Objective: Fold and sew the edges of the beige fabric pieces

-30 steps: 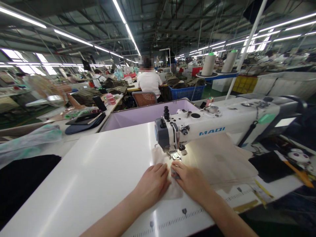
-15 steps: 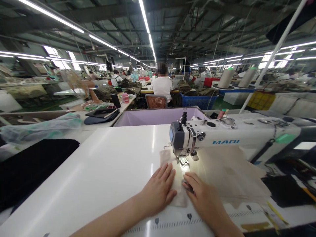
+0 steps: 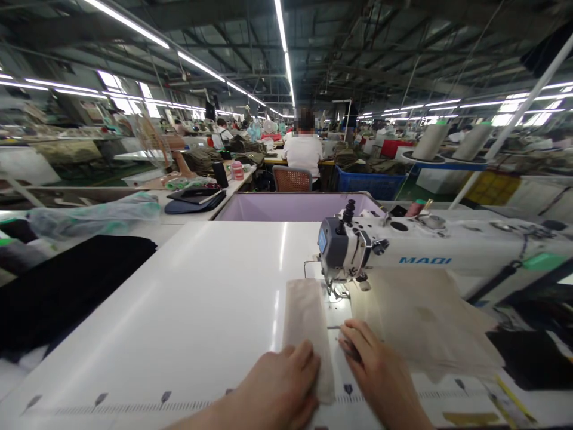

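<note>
A narrow beige fabric strip [image 3: 304, 310] lies lengthwise on the white table, left of the sewing machine's needle area. My left hand [image 3: 284, 379] is on the strip's lower part, its fingers bent and pinched at the cloth. My right hand [image 3: 373, 364] is closed around a small dark tool [image 3: 351, 347], just below the lit presser foot [image 3: 339, 291]. The sewing machine [image 3: 425, 245] stands at the right, its head above the strip's right side. Wider beige fabric [image 3: 430, 322] lies under the machine arm, right of my right hand.
Black cloth [image 3: 76, 286] lies at the left. Behind the white table [image 3: 201, 310] is a lilac bin [image 3: 286, 208]. A person in a white top [image 3: 303, 152] sits beyond it. Black fabric [image 3: 530, 358] and a yellow-edged item lie at the right.
My left hand has pulled back toward me and its flat fingers have bent. The strip has come away from the presser foot, leftward and nearer. The view has shifted slightly left.
</note>
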A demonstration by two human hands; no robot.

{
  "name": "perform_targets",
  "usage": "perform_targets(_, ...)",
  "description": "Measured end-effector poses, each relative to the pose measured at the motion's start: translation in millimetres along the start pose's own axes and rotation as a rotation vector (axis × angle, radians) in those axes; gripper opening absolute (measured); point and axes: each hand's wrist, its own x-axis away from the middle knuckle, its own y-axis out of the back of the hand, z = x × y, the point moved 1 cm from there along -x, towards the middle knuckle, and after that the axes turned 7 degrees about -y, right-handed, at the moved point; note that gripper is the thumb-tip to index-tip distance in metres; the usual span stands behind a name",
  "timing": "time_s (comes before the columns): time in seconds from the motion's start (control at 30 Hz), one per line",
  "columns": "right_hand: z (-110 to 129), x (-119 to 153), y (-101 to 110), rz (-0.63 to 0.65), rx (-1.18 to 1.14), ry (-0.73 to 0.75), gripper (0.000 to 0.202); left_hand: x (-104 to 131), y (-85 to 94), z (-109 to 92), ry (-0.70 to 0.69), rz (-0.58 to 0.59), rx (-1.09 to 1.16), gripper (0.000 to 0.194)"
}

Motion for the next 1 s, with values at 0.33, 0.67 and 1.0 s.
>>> perform_targets(0.33, -13.4, -0.2, 41.3, -0.092, -0.076, -0.105, 0.026, -38.2, -21.7, 80.3, 0.015, -0.387, -0.285, 0.044)
perform_targets(0.67, -26.6, 8.3, 74.0, 0.060, 0.086, -0.384, 0.009, -37.4, -26.0, 77.3, 0.026, -0.452, -0.270, 0.045)
perform_targets(1.0, -46.3, 6.8, 64.3, 0.027, 0.046, -0.386, 0.017, -36.9, -11.4, 66.5, 0.085, -0.323, -0.290, 0.043)
